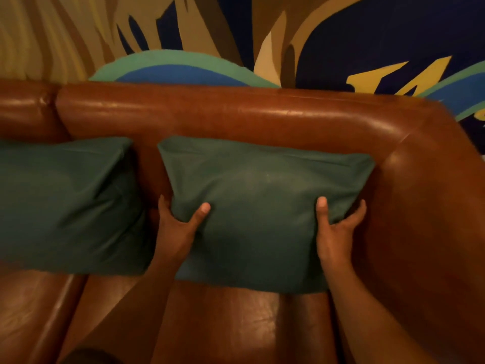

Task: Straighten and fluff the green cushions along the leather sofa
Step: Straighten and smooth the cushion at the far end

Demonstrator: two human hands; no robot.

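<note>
We've got the right-hand cushion [265,206] propped against the sofa [236,114] back by the corner, left hand [178,227] and right hand [336,227] gripping its sides, thumbs in front, and it looks soft, light, squashy.

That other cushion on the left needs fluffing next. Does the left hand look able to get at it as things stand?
Probably yes, once freed. The left hand grips the right cushion, and the left cushion sits just beside it on the sofa with nothing between.
</note>
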